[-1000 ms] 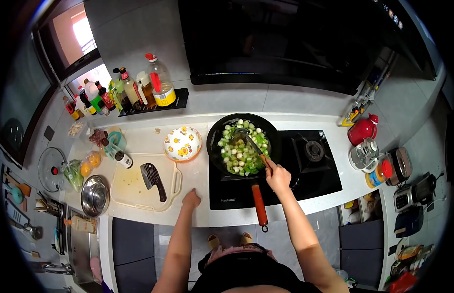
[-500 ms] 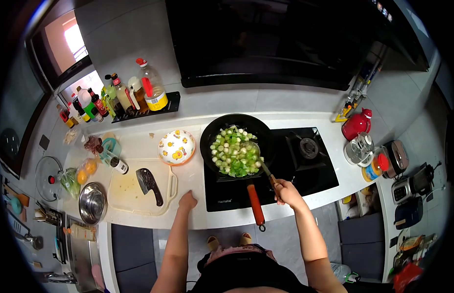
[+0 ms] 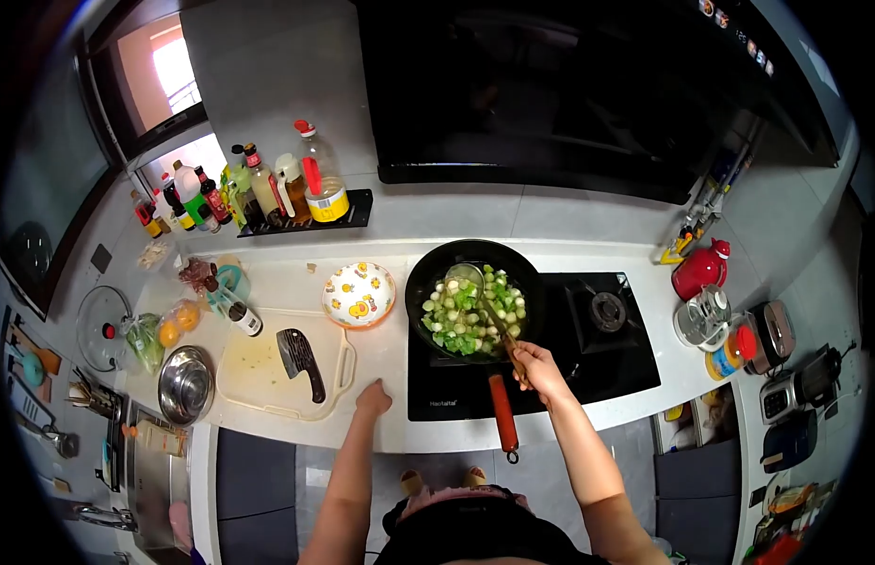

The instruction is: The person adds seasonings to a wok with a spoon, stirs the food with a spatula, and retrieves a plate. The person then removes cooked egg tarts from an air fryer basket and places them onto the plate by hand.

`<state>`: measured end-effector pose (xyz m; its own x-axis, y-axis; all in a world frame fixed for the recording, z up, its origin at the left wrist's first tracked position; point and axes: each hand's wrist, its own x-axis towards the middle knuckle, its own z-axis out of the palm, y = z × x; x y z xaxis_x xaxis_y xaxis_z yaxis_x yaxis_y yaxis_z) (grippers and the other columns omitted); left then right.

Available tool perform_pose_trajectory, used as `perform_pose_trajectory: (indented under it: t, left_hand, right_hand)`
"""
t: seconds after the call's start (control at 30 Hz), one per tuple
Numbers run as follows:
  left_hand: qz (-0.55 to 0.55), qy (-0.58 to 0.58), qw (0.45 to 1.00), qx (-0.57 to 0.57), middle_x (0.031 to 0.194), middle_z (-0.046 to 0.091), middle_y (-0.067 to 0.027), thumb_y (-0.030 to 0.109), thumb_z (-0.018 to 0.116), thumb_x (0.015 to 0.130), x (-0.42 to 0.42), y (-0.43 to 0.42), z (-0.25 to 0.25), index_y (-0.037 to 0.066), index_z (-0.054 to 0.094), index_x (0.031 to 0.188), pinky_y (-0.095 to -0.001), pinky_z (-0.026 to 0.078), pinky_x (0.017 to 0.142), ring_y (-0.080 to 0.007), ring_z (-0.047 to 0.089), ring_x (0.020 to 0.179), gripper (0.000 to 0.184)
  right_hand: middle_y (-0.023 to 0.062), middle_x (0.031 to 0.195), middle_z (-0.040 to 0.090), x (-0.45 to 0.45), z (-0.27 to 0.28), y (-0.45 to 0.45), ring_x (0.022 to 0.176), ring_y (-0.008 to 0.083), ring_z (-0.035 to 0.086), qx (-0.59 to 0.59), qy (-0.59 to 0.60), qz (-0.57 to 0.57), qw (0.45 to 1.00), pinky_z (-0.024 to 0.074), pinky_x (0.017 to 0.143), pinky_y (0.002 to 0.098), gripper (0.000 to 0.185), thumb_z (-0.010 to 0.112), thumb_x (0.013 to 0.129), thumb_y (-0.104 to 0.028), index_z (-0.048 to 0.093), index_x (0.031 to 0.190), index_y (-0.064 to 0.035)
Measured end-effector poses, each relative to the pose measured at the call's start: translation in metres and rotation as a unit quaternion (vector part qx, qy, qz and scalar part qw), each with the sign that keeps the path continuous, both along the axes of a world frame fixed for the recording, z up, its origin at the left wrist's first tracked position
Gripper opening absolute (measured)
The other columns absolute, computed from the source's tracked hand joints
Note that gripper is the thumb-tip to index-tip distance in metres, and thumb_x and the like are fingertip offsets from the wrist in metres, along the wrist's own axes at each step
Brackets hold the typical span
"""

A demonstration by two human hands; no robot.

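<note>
My right hand (image 3: 538, 369) is closed round the wooden handle of a ladle (image 3: 498, 325), whose round head lies among the food at the upper left of a black wok (image 3: 525, 273). Chopped green and white pieces (image 3: 461, 320) fill the wok's bottom. The wok's red handle (image 3: 503, 414) points toward me, untouched. My left hand (image 3: 373, 397) rests on the counter's front edge, between the cutting board and the stove, its fingers curled together; nothing shows in it.
Left of the stove are a patterned bowl (image 3: 359, 293), a cleaver (image 3: 300, 364) on a cutting board (image 3: 249, 391) and a metal bowl (image 3: 186, 385). Bottles stand on a black shelf (image 3: 357, 215). A second burner (image 3: 607, 311) and a red kettle (image 3: 701, 269) are at right.
The ladle's head has gone from the wok's right side to its upper left, and my right hand has moved slightly with it. The view has shifted. My left hand stays at the counter edge.
</note>
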<state>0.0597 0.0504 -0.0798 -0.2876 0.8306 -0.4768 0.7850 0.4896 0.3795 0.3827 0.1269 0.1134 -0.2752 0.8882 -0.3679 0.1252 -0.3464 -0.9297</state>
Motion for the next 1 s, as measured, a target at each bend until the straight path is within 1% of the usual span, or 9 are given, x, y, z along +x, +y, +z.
perform_pose_trajectory:
  t: [0.07, 0.1, 0.23, 0.47, 0.5, 0.57, 0.63, 0.87, 1.0]
  left_hand:
    - [0.003, -0.003, 1.0, 0.0, 0.121, 0.05, -0.0182, 0.012, 0.043, 0.072, 0.0, 0.0, -0.001, 0.002, 0.037, 0.129, -0.0363, 0.04, 0.093, -0.0288, 0.048, 0.112, 0.057]
    - [0.005, -0.005, 1.0, -0.001, 0.121, 0.05, -0.0183, 0.012, 0.043, 0.072, 0.0, 0.0, -0.001, 0.002, 0.037, 0.129, -0.0362, 0.04, 0.093, -0.0288, 0.048, 0.112, 0.057]
    - [0.007, -0.006, 1.0, -0.001, 0.121, 0.05, -0.018, 0.012, 0.043, 0.072, 0.0, -0.001, 0.0, 0.002, 0.037, 0.129, -0.0363, 0.04, 0.092, -0.0288, 0.048, 0.112, 0.058]
    - [-0.003, 0.004, 1.0, -0.017, 0.121, 0.05, -0.0166, 0.012, 0.045, 0.072, 0.001, -0.002, 0.001, 0.003, 0.038, 0.128, -0.0367, 0.041, 0.091, -0.0282, 0.049, 0.112, 0.058]
    - [-0.004, 0.004, 1.0, -0.023, 0.121, 0.05, -0.0165, 0.013, 0.045, 0.072, 0.001, -0.001, 0.002, 0.003, 0.038, 0.128, -0.0368, 0.041, 0.091, -0.028, 0.049, 0.112, 0.058]
    - [-0.006, 0.006, 1.0, -0.022, 0.121, 0.05, -0.0164, 0.013, 0.046, 0.072, 0.002, 0.0, 0.002, 0.003, 0.037, 0.129, -0.0368, 0.041, 0.092, -0.0277, 0.048, 0.112, 0.058]
    - [-0.01, 0.01, 1.0, -0.021, 0.122, 0.05, -0.0163, 0.013, 0.046, 0.072, 0.0, 0.001, 0.0, 0.004, 0.037, 0.129, -0.0366, 0.041, 0.092, -0.0274, 0.048, 0.112, 0.059]
    - [-0.017, 0.01, 1.0, -0.021, 0.122, 0.049, -0.0165, 0.013, 0.045, 0.072, -0.002, 0.001, -0.002, 0.003, 0.036, 0.13, -0.0361, 0.04, 0.092, -0.0272, 0.048, 0.113, 0.059]
    - [-0.012, 0.014, 1.0, -0.021, 0.122, 0.049, -0.0166, 0.014, 0.046, 0.072, 0.003, -0.003, 0.003, 0.002, 0.036, 0.129, -0.0363, 0.041, 0.092, -0.0272, 0.048, 0.113, 0.059]
  right_hand:
    - [0.0016, 0.055, 0.05, -0.007, -0.015, 0.01, 0.044, 0.0069, 0.045, 0.095, -0.068, -0.032, 0.993, 0.0338, 0.035, 0.0198, 0.027, 0.044, 0.089, -0.018, 0.054, 0.108, -0.0014]
    - [0.007, 0.059, 0.057, -0.007, -0.015, 0.015, 0.048, 0.0153, 0.054, 0.126, -0.175, -0.04, 0.976, 0.0414, 0.039, 0.0274, 0.032, 0.048, 0.086, -0.021, 0.054, 0.113, -0.0043]
    - [0.0198, 0.071, 0.061, -0.011, -0.006, 0.027, 0.067, 0.0324, 0.061, 0.35, -0.465, -0.053, 0.812, 0.0486, 0.058, 0.0431, 0.039, 0.055, 0.076, -0.023, 0.055, 0.113, -0.0113]
    - [0.019, 0.068, 0.061, 0.01, -0.006, 0.004, 0.062, 0.0341, 0.06, 0.325, -0.519, -0.042, 0.79, 0.0487, 0.058, 0.0434, 0.038, 0.054, 0.077, -0.023, 0.056, 0.113, -0.0114]
    - [0.0159, 0.063, 0.061, 0.013, -0.01, -0.001, 0.056, 0.0283, 0.061, 0.371, -0.501, -0.046, 0.781, 0.0488, 0.05, 0.0377, 0.035, 0.053, 0.08, -0.021, 0.056, 0.113, -0.0087]
    - [0.0116, 0.06, 0.059, 0.021, -0.012, -0.009, 0.049, 0.0212, 0.058, 0.205, -0.347, -0.066, 0.913, 0.046, 0.044, 0.0318, 0.032, 0.05, 0.082, -0.02, 0.057, 0.111, -0.0054]
    - [0.0045, 0.055, 0.053, 0.026, -0.016, -0.012, 0.04, 0.0091, 0.047, 0.08, -0.147, -0.06, 0.984, 0.037, 0.035, 0.0204, 0.028, 0.045, 0.087, -0.017, 0.055, 0.108, -0.0009]
    - [0.0085, 0.058, 0.052, 0.035, 0.008, -0.017, 0.042, 0.0104, 0.045, -0.26, 0.14, -0.081, 0.952, 0.0336, 0.033, 0.0175, 0.025, 0.04, 0.089, -0.02, 0.051, 0.103, -0.003]
    - [0.0083, 0.059, 0.051, 0.021, 0.009, -0.025, 0.043, 0.01, 0.044, -0.193, 0.152, -0.07, 0.967, 0.0321, 0.034, 0.0178, 0.032, 0.041, 0.089, -0.02, 0.049, 0.112, -0.0002]
